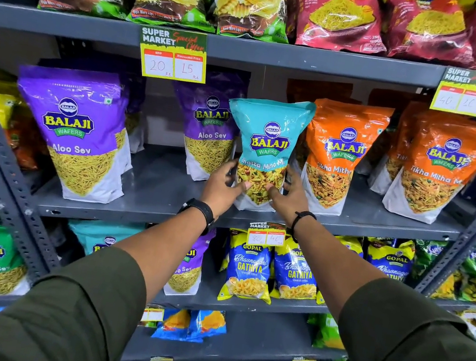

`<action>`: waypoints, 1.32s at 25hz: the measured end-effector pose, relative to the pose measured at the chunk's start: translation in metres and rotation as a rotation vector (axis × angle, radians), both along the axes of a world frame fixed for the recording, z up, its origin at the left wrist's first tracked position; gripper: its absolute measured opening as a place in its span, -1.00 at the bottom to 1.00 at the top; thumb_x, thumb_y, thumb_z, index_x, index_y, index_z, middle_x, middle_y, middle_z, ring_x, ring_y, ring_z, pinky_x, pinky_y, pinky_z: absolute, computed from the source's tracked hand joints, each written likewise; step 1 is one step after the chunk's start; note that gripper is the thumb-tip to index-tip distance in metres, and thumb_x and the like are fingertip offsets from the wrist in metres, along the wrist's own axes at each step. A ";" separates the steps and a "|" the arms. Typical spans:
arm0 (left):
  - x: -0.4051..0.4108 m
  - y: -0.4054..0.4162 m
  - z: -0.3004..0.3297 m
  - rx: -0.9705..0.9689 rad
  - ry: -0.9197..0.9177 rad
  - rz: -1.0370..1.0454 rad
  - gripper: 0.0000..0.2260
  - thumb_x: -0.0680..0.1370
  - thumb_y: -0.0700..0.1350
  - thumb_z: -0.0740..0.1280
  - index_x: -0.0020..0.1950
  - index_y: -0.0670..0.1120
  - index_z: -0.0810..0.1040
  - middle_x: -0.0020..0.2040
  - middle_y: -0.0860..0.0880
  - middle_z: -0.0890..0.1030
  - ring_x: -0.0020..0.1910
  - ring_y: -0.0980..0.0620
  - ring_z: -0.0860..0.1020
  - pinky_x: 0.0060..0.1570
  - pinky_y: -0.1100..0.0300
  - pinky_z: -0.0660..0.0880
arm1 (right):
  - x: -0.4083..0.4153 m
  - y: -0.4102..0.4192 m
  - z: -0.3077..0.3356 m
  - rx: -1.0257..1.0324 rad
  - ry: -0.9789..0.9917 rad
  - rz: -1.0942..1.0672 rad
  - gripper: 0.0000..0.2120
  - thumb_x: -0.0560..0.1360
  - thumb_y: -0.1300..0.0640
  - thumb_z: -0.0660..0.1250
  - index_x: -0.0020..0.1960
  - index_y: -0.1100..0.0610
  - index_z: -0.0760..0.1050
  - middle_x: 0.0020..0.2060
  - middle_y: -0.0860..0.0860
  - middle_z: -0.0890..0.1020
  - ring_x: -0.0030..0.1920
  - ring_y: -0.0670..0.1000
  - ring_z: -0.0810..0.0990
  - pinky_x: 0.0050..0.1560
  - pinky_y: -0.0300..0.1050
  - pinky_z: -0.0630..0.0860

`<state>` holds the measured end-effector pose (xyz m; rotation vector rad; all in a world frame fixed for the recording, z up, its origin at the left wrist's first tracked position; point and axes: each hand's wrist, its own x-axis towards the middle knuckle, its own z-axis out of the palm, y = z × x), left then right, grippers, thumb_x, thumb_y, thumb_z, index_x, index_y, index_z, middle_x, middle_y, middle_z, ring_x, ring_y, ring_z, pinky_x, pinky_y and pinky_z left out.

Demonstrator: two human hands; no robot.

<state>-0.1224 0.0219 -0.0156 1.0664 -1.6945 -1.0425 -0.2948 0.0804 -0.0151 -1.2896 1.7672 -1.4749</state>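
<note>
A teal Balaji snack pouch (268,141) stands upright on the grey middle shelf (158,195), between a purple Aloo Sev pouch (211,125) and an orange Tikha Mitha pouch (339,153). My left hand (222,190) grips the teal pouch's lower left side, thumb across its front. My right hand (288,200) grips its lower right side in the same way. The pouch's bottom edge sits at or just above the shelf; I cannot tell if it touches.
A large purple Aloo Sev pouch (80,135) stands at the left, more orange pouches (443,170) at the right. Chip and sev bags fill the top shelf (313,60). Blue Gopal Gathiya bags (247,270) sit below. A slotted steel upright (8,192) runs at the left.
</note>
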 end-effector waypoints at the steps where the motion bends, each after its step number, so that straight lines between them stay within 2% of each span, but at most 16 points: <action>1: 0.000 -0.001 0.000 0.001 0.011 -0.003 -0.35 0.58 -0.15 0.56 0.64 -0.08 0.42 0.52 -0.11 0.58 0.44 -0.11 0.60 0.49 -0.12 0.54 | -0.001 -0.002 -0.002 0.007 0.008 -0.001 -0.26 0.50 0.03 0.42 0.59 -0.10 0.17 0.44 0.03 0.53 0.43 0.12 0.52 0.36 0.26 0.52; 3: 0.001 0.010 0.005 -0.025 0.033 0.014 -0.35 0.57 -0.16 0.58 0.61 -0.06 0.42 0.47 -0.08 0.59 0.37 -0.01 0.58 0.46 0.01 0.53 | 0.007 0.006 -0.001 0.030 0.054 -0.065 -0.23 0.46 -0.04 0.43 0.58 -0.04 0.17 0.45 0.06 0.50 0.42 0.14 0.51 0.38 0.23 0.50; 4: 0.003 0.020 0.007 -0.056 0.051 0.045 -0.38 0.55 -0.14 0.59 0.56 -0.04 0.44 0.39 -0.06 0.61 0.29 0.06 0.59 0.39 0.12 0.54 | 0.019 0.017 0.000 0.015 0.098 -0.127 -0.28 0.48 -0.02 0.43 0.54 0.05 0.21 0.41 0.13 0.50 0.38 0.18 0.52 0.37 0.20 0.49; 6: 0.013 0.038 -0.009 -0.125 0.085 0.119 -0.56 0.53 -0.14 0.62 0.33 -0.03 0.52 0.12 -0.02 0.62 0.01 0.23 0.58 0.11 0.35 0.55 | 0.044 0.038 -0.018 -0.133 0.213 -0.267 -0.55 0.51 0.06 0.40 0.30 0.19 0.34 0.19 0.18 0.52 0.18 0.23 0.52 0.22 0.16 0.48; 8: 0.035 0.059 -0.047 -0.097 0.068 0.127 -0.73 0.54 -0.16 0.60 0.12 -0.02 0.56 -0.08 -0.02 0.62 -0.18 0.22 0.55 -0.06 0.33 0.55 | 0.076 0.055 -0.055 -0.228 0.248 -0.239 -0.74 0.53 0.10 0.37 0.10 0.13 0.34 -0.03 0.09 0.48 -0.04 0.16 0.49 0.05 0.17 0.48; 11: 0.085 0.074 -0.114 0.043 -0.009 0.104 -0.82 0.56 -0.14 0.59 0.06 0.00 0.62 -0.06 -0.08 0.71 -0.09 0.05 0.64 0.03 0.18 0.58 | 0.111 0.054 -0.121 -0.125 0.176 -0.087 -0.76 0.52 0.09 0.38 0.07 0.11 0.34 -0.11 0.04 0.46 -0.16 0.08 0.47 -0.09 0.01 0.48; 13: 0.117 0.073 -0.146 0.112 -0.031 0.166 -0.77 0.56 -0.14 0.59 0.15 -0.09 0.64 0.03 -0.15 0.73 -0.02 0.03 0.64 0.05 0.27 0.57 | 0.125 0.046 -0.155 -0.054 0.136 -0.038 -0.73 0.51 0.12 0.41 0.09 0.18 0.38 -0.12 0.06 0.47 -0.18 0.05 0.47 -0.12 -0.18 0.40; 15: 0.143 0.072 -0.165 0.158 -0.043 0.214 -0.68 0.56 -0.15 0.59 0.25 -0.17 0.61 0.07 -0.13 0.67 0.00 0.05 0.60 0.03 0.40 0.54 | 0.136 0.039 -0.179 0.031 0.087 0.011 -0.68 0.49 0.14 0.43 0.13 0.22 0.39 -0.16 0.03 0.47 -0.25 0.01 0.48 -0.17 -0.23 0.40; 17: 0.160 0.068 -0.187 0.179 -0.034 0.246 -0.62 0.56 -0.14 0.59 0.31 -0.13 0.55 0.11 -0.09 0.60 0.06 0.01 0.56 0.13 0.26 0.55 | 0.146 0.033 -0.200 0.119 0.073 0.052 -0.62 0.46 0.16 0.46 0.16 0.22 0.38 -0.20 0.01 0.46 -0.28 -0.02 0.47 -0.21 -0.28 0.41; 18: 0.166 0.066 -0.198 0.191 -0.034 0.256 -0.60 0.56 -0.14 0.59 0.33 -0.10 0.53 0.14 -0.09 0.59 0.11 -0.01 0.56 0.17 0.20 0.56 | 0.151 0.031 -0.212 0.165 0.066 0.062 -0.59 0.43 0.13 0.48 0.17 0.19 0.37 -0.19 0.05 0.47 -0.27 0.02 0.49 -0.19 -0.25 0.44; 20: 0.174 0.058 -0.220 0.214 -0.049 0.264 -0.52 0.55 -0.10 0.60 0.40 -0.10 0.50 0.23 -0.11 0.59 0.23 -0.08 0.60 0.29 0.11 0.59 | 0.158 0.023 -0.233 0.244 0.053 0.075 -0.51 0.38 0.05 0.49 0.20 0.15 0.36 -0.11 0.14 0.53 -0.16 0.11 0.56 -0.06 -0.05 0.54; 22: 0.178 0.050 -0.237 0.235 -0.073 0.271 -0.42 0.55 -0.04 0.59 0.48 -0.13 0.45 0.30 -0.10 0.58 0.36 -0.16 0.59 0.42 -0.05 0.56 | 0.163 0.014 -0.249 0.309 0.056 0.090 -0.41 0.40 0.05 0.51 0.30 0.23 0.35 0.04 0.22 0.59 0.02 0.18 0.61 0.15 0.13 0.56; 23: 0.179 0.047 -0.245 0.254 -0.075 0.272 -0.38 0.56 -0.04 0.59 0.52 -0.14 0.42 0.35 -0.10 0.56 0.42 -0.16 0.56 0.48 -0.07 0.52 | 0.166 0.011 -0.254 0.357 0.060 0.101 -0.36 0.42 0.04 0.52 0.37 0.24 0.32 0.14 0.24 0.59 0.13 0.20 0.60 0.24 0.16 0.54; 28: 0.176 0.023 -0.272 0.301 -0.112 0.240 -0.23 0.61 -0.09 0.55 0.70 -0.14 0.20 0.64 -0.16 0.39 0.64 -0.12 0.37 0.61 -0.02 0.36 | 0.169 -0.017 -0.272 0.505 0.017 0.152 -0.08 0.44 -0.03 0.54 0.61 0.12 0.08 0.53 0.17 0.35 0.54 0.16 0.34 0.50 0.11 0.37; 31: 0.175 0.008 -0.290 0.333 -0.101 0.193 -0.15 0.58 -0.08 0.57 0.74 -0.10 0.14 0.66 -0.13 0.40 0.65 -0.10 0.40 0.63 -0.09 0.38 | 0.165 -0.032 -0.279 0.502 -0.009 0.174 -0.02 0.46 0.07 0.53 0.65 0.12 -0.02 0.61 0.11 0.26 0.60 0.11 0.26 0.54 -0.03 0.28; 33: 0.176 -0.005 -0.314 0.328 -0.109 0.167 -0.08 0.50 0.05 0.60 0.73 0.02 0.15 0.60 -0.06 0.51 0.58 -0.06 0.50 0.57 -0.16 0.46 | 0.164 -0.039 -0.284 0.455 -0.017 0.194 -0.11 0.48 0.19 0.51 0.63 0.13 0.06 0.56 0.06 0.34 0.52 0.04 0.35 0.41 -0.19 0.29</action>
